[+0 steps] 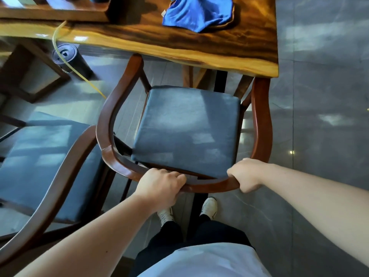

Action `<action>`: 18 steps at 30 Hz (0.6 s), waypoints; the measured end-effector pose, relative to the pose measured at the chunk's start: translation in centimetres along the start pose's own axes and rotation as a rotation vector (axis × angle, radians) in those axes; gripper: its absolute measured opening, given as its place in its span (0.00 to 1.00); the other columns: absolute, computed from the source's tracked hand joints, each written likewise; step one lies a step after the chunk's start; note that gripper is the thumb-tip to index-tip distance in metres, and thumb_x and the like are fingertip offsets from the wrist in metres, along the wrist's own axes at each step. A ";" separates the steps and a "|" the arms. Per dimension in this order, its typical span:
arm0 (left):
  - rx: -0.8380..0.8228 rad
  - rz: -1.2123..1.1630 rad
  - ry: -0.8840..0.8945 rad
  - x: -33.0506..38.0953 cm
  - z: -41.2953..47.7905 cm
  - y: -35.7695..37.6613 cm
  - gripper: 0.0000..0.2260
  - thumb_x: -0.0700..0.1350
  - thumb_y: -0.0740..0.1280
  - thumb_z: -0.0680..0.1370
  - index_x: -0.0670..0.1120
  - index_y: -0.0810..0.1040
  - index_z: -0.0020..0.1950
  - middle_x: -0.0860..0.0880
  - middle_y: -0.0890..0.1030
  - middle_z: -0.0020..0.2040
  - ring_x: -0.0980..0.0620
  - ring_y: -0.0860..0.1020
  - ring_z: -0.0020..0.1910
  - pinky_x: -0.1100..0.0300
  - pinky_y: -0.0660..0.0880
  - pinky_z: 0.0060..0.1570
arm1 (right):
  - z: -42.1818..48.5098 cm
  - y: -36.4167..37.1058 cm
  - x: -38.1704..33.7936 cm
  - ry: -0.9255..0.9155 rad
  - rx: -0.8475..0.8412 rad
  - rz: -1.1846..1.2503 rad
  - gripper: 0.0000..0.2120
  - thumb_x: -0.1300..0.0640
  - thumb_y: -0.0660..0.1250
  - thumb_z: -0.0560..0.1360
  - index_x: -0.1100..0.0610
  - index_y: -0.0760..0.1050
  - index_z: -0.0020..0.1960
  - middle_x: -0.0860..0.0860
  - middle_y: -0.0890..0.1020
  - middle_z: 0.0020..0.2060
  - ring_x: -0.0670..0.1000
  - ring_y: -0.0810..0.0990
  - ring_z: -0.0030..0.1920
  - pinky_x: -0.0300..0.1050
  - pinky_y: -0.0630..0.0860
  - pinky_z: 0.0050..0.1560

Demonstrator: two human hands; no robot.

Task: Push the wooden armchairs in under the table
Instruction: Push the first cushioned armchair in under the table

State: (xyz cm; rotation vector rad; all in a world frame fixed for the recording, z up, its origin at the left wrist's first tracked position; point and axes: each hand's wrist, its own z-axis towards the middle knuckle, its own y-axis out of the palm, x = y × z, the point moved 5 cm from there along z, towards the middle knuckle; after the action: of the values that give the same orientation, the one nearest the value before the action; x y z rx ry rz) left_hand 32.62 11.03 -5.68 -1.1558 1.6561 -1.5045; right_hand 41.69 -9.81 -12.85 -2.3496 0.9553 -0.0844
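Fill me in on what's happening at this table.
A person stands behind a wooden armchair, with the left hand and right hand gripping its curved back rail. The armrest tips reach the edge of the wooden table, but the grey seat cushion is fully out. A second armchair on the left also stands clear of the table. A blue cloth lies on top.
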 end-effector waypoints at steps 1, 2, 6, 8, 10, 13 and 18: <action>-0.013 -0.005 -0.001 0.3 -0.1 0.3 0.15 0.51 0.76 0.62 0.49 0.71 0.34 0.52 0.76 0.28 0.45 0.76 0.25 0.59 0.71 0.22 | -0.1 0.2 0.1 -0.001 -0.006 -0.009 0.09 0.57 0.65 0.63 0.52 0.72 0.44 0.49 0.79 0.40 0.55 0.78 0.42 0.52 0.76 0.52; -0.025 -0.002 -0.007 0.5 -0.2 0.6 0.14 0.51 0.76 0.62 0.49 0.71 0.34 0.52 0.76 0.28 0.45 0.76 0.25 0.59 0.70 0.23 | -0.1 0.3 0.1 0.000 -0.009 -0.021 0.10 0.57 0.65 0.63 0.52 0.72 0.44 0.49 0.79 0.40 0.55 0.78 0.42 0.52 0.76 0.52; -0.030 -0.032 -0.016 0.5 -0.2 0.7 0.11 0.50 0.74 0.63 0.49 0.73 0.36 0.52 0.77 0.30 0.45 0.77 0.27 0.58 0.71 0.25 | -0.3 0.7 0.0 0.030 0.011 -0.005 0.10 0.57 0.64 0.62 0.50 0.71 0.43 0.48 0.79 0.38 0.54 0.77 0.40 0.50 0.75 0.52; -0.028 -0.019 -0.018 0.5 -0.3 0.4 0.10 0.50 0.73 0.64 0.49 0.73 0.37 0.52 0.77 0.31 0.45 0.76 0.27 0.57 0.72 0.25 | -0.8 0.3 -0.3 0.026 0.026 0.001 0.09 0.57 0.65 0.64 0.51 0.72 0.44 0.49 0.79 0.40 0.54 0.77 0.41 0.48 0.74 0.51; -0.039 -0.043 -0.022 0.5 -0.3 0.4 0.11 0.50 0.73 0.64 0.49 0.74 0.39 0.52 0.78 0.31 0.44 0.76 0.27 0.55 0.73 0.25 | -1.2 -0.1 -0.4 0.007 0.015 0.044 0.12 0.54 0.67 0.66 0.51 0.72 0.49 0.49 0.80 0.43 0.55 0.77 0.44 0.49 0.72 0.52; -0.075 -0.028 -0.044 0.5 -0.5 0.7 0.11 0.52 0.72 0.67 0.49 0.74 0.42 0.52 0.78 0.34 0.45 0.77 0.31 0.54 0.74 0.28 | -1.4 -0.6 -1.2 -0.076 0.031 0.082 0.31 0.43 0.70 0.66 0.48 0.67 0.67 0.50 0.79 0.57 0.55 0.77 0.56 0.54 0.70 0.61; 0.001 -0.018 -0.124 0.2 -1.9 -0.3 0.21 0.57 0.64 0.71 0.47 0.71 0.60 0.48 0.79 0.53 0.43 0.76 0.53 0.46 0.72 0.54 | -2.0 -4.8 -7.6 -0.347 0.298 0.087 0.45 0.29 0.65 0.68 0.49 0.55 0.77 0.50 0.71 0.70 0.52 0.69 0.68 0.53 0.65 0.68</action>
State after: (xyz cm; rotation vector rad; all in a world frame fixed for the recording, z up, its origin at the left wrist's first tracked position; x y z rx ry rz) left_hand 30.86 11.68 -5.07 -1.2403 1.5662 -1.4147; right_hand 38.48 -3.17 -7.34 -1.9642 0.8088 0.1966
